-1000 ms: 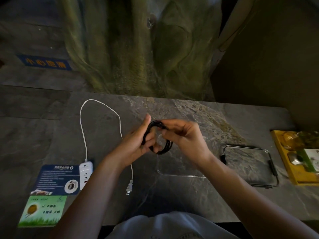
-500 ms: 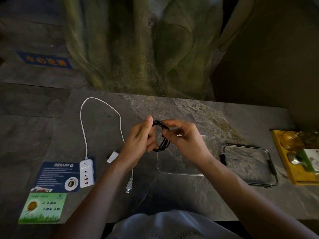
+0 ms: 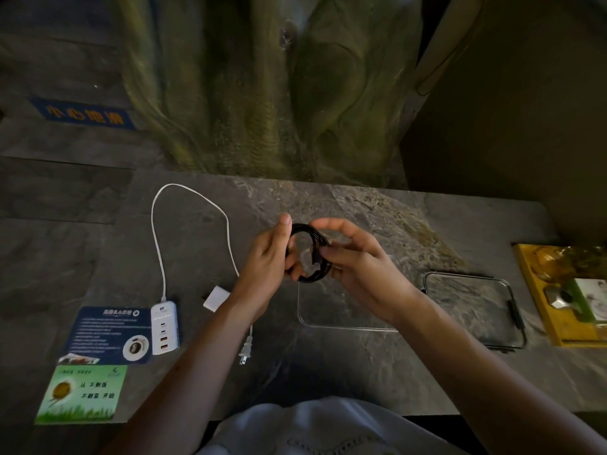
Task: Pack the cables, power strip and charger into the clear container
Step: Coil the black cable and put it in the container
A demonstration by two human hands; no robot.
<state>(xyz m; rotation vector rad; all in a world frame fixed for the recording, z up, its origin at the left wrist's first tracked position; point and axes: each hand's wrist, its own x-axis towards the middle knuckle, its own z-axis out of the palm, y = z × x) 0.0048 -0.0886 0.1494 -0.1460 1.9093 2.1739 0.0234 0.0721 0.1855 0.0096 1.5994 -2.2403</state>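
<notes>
A coiled black cable (image 3: 315, 254) is held between both hands above the far left corner of the clear container (image 3: 345, 318). My left hand (image 3: 269, 261) grips the coil's left side and my right hand (image 3: 358, 267) pinches its right side. On the left of the table lies the white power strip (image 3: 165, 327), its white cord (image 3: 184, 224) looping back to a plug (image 3: 245, 350) near my left forearm. A small white charger (image 3: 215, 297) rests beside that forearm.
The container's clear lid (image 3: 474, 308) with black clips lies to the right. A yellow tray (image 3: 565, 293) with items sits at the far right edge. A blue card (image 3: 105, 333) and a green card (image 3: 82, 394) lie at the front left. A rock wall rises behind the table.
Both hands have kept working the black coil in place above the container. My left arm shifted, so the white charger beside it now shows.
</notes>
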